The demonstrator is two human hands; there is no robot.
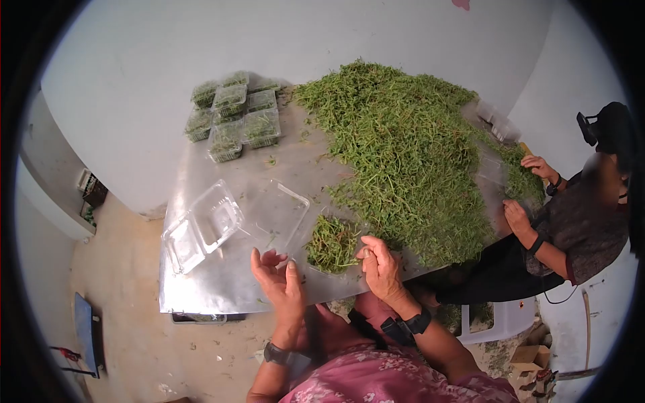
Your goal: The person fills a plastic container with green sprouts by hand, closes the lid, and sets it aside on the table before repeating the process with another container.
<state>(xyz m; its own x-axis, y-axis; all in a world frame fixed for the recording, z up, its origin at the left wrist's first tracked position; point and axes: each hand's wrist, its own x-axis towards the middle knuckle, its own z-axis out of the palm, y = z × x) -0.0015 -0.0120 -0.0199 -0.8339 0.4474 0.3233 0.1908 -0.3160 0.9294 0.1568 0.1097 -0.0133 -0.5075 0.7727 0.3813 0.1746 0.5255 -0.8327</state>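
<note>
Near the table's front edge lies an open clear container (285, 213), its right half filled with green sprigs (330, 243). My left hand (279, 277) is raised over the table edge, left of the sprigs, with fingers apart and nothing in it. My right hand (380, 267) is just right of the filled half, its thumb and fingers pressed together; what they hold, if anything, is too small to tell. An empty open clear container (218, 213) rests to the left. A large heap of green sprigs (410, 154) spreads behind and to the right.
Closed containers filled with greens (243, 126) are stacked at the back left of the metal table (185, 191). A co-worker (571, 221) stands at the right, both hands near greens. Beyond them are clear containers (498, 122). Below the table is a white crate (500, 321).
</note>
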